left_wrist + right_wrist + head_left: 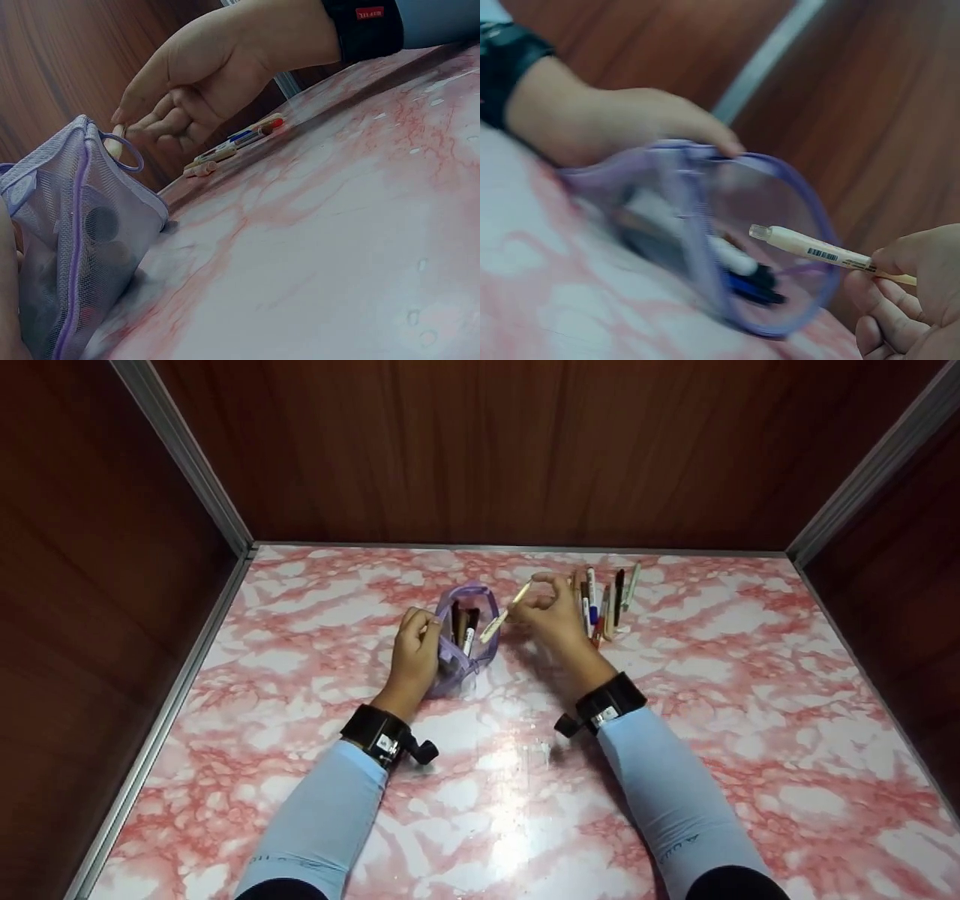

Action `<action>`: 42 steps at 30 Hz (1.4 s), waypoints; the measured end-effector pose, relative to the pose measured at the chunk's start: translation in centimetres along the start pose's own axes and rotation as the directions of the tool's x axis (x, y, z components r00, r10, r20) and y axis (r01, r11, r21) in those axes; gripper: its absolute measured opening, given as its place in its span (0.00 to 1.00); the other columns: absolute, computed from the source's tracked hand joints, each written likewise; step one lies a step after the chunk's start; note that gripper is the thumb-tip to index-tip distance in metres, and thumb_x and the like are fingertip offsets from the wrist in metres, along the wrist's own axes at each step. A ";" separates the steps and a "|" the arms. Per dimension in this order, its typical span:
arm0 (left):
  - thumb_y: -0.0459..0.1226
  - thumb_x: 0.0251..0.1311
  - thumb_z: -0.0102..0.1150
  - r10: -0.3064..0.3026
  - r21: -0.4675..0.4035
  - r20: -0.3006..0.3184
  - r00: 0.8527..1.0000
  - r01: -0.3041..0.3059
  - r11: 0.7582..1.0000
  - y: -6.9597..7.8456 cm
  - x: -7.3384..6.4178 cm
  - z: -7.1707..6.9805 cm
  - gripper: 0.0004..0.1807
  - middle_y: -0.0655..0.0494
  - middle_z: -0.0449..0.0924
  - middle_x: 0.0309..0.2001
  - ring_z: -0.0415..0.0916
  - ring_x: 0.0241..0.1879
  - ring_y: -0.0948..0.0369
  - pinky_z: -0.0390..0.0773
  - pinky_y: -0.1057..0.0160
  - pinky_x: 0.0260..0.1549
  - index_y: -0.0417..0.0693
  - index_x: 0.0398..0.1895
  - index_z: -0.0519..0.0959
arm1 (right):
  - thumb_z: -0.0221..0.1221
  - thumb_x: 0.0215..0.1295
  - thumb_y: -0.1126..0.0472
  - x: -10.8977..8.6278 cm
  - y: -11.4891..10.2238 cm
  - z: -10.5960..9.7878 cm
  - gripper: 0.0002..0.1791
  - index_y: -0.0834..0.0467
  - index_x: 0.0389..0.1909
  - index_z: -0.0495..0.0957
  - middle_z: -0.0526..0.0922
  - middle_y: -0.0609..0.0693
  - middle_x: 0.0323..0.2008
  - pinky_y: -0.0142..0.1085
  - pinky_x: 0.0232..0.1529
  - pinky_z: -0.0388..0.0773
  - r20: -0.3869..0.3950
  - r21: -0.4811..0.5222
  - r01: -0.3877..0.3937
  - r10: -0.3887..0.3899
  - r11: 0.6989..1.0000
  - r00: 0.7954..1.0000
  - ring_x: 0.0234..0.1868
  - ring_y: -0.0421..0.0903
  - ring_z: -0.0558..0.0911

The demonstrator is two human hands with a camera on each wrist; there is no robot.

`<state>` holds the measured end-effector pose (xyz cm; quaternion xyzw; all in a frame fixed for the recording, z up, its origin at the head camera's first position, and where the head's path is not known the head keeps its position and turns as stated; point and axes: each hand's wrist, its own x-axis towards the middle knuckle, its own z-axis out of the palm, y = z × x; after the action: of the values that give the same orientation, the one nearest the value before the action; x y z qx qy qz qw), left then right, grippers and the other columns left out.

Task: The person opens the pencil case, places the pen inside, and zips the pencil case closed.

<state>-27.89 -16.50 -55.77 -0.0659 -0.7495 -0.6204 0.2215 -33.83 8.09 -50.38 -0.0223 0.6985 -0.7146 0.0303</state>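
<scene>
Blue sleeves (307,802) lie before the purple pouch (454,660); left fingers (421,620) grip its left rim, right fingers (553,580) pinch a cream pen (817,252), slanting toward its mouth from its right.

My left forearm (319,810), in a light-blue fabric sleeve, slants forward and inward; my right forearm (675,795), sleeved the same, angles in from the other side; a black band (369,729) circles each wrist; my bare left hand (418,641) grips with curled fingers; my bare right hand (553,615) pinches, thumb against finger, its other fingers bent.
</scene>
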 end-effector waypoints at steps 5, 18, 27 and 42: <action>0.30 0.81 0.53 0.005 -0.008 0.000 1.000 -0.005 1.000 0.2 0.0 0.1 0.10 0.52 0.73 0.43 0.73 0.49 0.60 0.83 0.67 0.54 0.33 0.39 0.80 | 0.73 0.66 0.75 -0.9 0.9 2.0 0.38 0.61 0.74 0.68 0.88 0.47 0.34 0.43 0.46 0.93 0.024 -0.055 0.018 -0.016 0.998 1.000 0.35 0.41 0.88; 0.29 0.81 0.53 0.022 -0.007 -0.033 0.999 -0.022 1.000 0.0 0.0 0.0 0.09 0.53 0.72 0.43 0.74 0.48 0.58 0.82 0.67 0.53 0.34 0.40 0.80 | 0.69 0.76 0.69 -2.3 1.3 3.5 0.25 0.60 0.72 0.85 0.91 0.62 0.65 0.42 0.63 0.90 0.362 -0.382 0.204 -0.057 0.901 0.930 0.63 0.59 0.91; 0.30 0.82 0.54 0.026 0.003 -0.035 0.999 -0.026 1.000 0.0 0.0 0.1 0.10 0.48 0.74 0.43 0.74 0.49 0.59 0.84 0.65 0.54 0.33 0.40 0.80 | 0.68 0.77 0.66 -1.4 0.6 1.5 0.13 0.62 0.58 0.91 0.92 0.60 0.58 0.35 0.54 0.89 0.271 -0.407 0.131 -0.017 0.904 0.962 0.55 0.54 0.91; 0.30 0.81 0.55 0.001 -0.006 -0.020 1.000 -0.001 1.000 0.1 0.0 0.1 0.09 0.50 0.73 0.44 0.73 0.50 0.60 0.86 0.62 0.57 0.33 0.40 0.81 | 0.59 0.82 0.62 2.5 0.0 -10.0 0.18 0.65 0.62 0.89 0.91 0.64 0.54 0.32 0.42 0.78 -0.062 -0.664 0.111 -0.202 0.739 0.978 0.40 0.45 0.84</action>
<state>-27.85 -16.36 -55.69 -0.0606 -0.7452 -0.6232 0.2292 -37.03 17.89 -50.60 -0.0437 0.9009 -0.4235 -0.0849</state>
